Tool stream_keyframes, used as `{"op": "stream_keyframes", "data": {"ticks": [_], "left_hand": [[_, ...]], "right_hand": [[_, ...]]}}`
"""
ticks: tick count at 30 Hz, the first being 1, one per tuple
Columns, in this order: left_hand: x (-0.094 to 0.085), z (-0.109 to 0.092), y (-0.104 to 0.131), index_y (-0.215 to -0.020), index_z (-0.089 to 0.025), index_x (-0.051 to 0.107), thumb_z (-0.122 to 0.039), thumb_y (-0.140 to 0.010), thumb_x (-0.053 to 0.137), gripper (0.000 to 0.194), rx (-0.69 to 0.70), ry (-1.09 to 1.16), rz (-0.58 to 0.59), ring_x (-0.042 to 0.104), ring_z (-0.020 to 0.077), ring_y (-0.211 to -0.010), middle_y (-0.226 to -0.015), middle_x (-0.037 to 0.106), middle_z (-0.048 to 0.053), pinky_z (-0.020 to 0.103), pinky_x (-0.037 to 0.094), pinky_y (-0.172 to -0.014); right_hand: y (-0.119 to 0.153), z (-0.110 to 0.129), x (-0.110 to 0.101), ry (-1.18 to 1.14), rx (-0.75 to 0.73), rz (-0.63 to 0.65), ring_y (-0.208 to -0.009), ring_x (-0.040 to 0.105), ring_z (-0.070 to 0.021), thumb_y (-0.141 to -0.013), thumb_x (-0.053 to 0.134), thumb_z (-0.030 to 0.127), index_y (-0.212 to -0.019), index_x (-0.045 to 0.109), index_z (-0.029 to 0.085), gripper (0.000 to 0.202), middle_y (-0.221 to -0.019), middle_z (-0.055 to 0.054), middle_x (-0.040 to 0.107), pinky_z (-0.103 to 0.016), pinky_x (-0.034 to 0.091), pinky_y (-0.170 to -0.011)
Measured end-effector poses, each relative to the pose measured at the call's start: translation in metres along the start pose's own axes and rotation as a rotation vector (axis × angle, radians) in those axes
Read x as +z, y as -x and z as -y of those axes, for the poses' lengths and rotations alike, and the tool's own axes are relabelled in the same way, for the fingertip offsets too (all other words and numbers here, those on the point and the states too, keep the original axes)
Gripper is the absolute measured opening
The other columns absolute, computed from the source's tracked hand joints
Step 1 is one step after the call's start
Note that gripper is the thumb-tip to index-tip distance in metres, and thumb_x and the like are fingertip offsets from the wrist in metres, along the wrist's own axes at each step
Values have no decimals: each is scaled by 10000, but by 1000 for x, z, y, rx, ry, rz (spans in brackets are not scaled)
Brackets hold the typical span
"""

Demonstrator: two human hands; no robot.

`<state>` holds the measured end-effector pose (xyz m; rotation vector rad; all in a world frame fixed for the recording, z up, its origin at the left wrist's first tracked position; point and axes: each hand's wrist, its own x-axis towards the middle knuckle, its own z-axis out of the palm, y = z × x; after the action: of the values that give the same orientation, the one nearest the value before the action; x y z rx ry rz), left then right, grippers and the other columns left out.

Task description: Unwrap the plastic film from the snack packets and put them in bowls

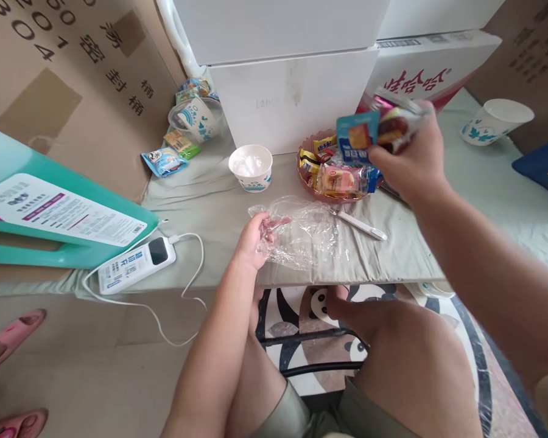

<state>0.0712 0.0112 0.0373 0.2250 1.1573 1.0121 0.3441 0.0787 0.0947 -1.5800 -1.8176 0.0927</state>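
Clear plastic bag (pixel 313 237) | crinkled, shiny | left hand (pixel 258 240) touching

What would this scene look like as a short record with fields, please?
left hand: touches the clear plastic bag
right hand: grips wrapped snacks near the bowl
bowl: pinkish, holding more packets
white-handled tool: on the cloth, near side of the bowl
paper cup: upright, left of the bowl
white device: dark display, cable plugged in

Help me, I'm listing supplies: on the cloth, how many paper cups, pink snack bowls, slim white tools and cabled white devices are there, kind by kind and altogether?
Paper cups: 3
Pink snack bowl: 1
Slim white tool: 1
Cabled white device: 1
Total: 6
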Motion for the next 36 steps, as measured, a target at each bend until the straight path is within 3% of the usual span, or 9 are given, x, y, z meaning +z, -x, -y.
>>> {"op": "stream_keyframes", "data": {"ticks": [3, 6, 10, 18, 21, 24, 27, 31, 36], "left_hand": [[1, 0, -1, -692, -191, 430, -229, -872, 562, 226, -3, 2, -12, 370, 13, -324, -758, 769, 85, 144, 243, -327], [2, 1, -1, -699, -185, 448, -205, -852, 593, 212, 7, -14, -24, 365, 3, -331, -771, 775, 104, 133, 275, -352], [3, 1, -1, -690, -181, 456, -189, -860, 595, 220, 0, -15, -14, 395, 4, -355, -757, 760, 106, 130, 290, -370], [5, 4, -7, -651, -178, 503, -140, -850, 613, 231, 21, 25, 1, 697, 108, -670, -567, 558, 0, 138, 295, -406], [3, 6, -11, -637, -186, 485, -155, -831, 642, 252, 22, 21, 11, 635, 85, -579, -535, 501, -28, 148, 284, -403], [3, 7, -11, -655, -190, 474, -163, -829, 634, 238, 10, 3, 16, 504, 46, -451, -572, 582, -9, 145, 299, -403], [3, 6, -9, -706, -187, 482, -185, -829, 625, 188, -3, -33, 13, 408, 23, -381, -696, 718, 55, 148, 304, -387], [4, 5, -6, -721, -183, 476, -201, -856, 588, 176, -14, -61, 0, 383, 12, -348, -770, 768, 93, 143, 285, -367], [4, 7, -6, -728, -178, 501, -218, -852, 601, 164, -7, -69, 5, 385, 20, -341, -770, 774, 94, 151, 256, -339]], "right_hand": [[-52, 30, -1, 175, -20, 62, -984, 635, -240, -778, 746, 257, -1294, 520, 168, 570, -1159, -130, 711, -409, 478, -883], [-88, 43, 12, 341, -176, 233, -1068, 643, -243, -856, 748, 366, -1374, 518, 116, 620, -1234, -159, 686, -361, 457, -861], [-115, 30, 35, 554, -370, 480, -1097, 654, -214, -839, 781, 347, -1409, 535, 118, 661, -1301, -156, 679, -312, 435, -817], [-141, 5, 63, 707, -251, 670, -1121, 658, -188, -753, 769, 338, -1250, 666, 82, 569, -1282, -145, 710, -340, 437, -855], [-143, 10, 63, 651, -261, 666, -1127, 655, -196, -769, 778, 410, -1354, 615, 91, 686, -1259, -141, 713, -340, 443, -861], [-136, 21, 50, 548, -268, 551, -1180, 632, -218, -833, 756, 397, -1423, 570, 142, 670, -1301, -126, 673, -352, 446, -886], [-113, 33, 26, 414, -263, 378, -1170, 628, -246, -863, 737, 257, -1419, 579, 200, 581, -1375, -132, 600, -383, 459, -919], [-70, 36, 1, 424, -190, 330, -1063, 637, -280, -879, 721, 325, -1464, 496, 240, 633, -1346, -152, 584, -420, 481, -827], [-45, 26, 2, 499, -175, 245, -1148, 575, -306, -856, 728, 347, -1339, 556, 225, 527, -1335, -150, 548, -391, 458, -784]]}}
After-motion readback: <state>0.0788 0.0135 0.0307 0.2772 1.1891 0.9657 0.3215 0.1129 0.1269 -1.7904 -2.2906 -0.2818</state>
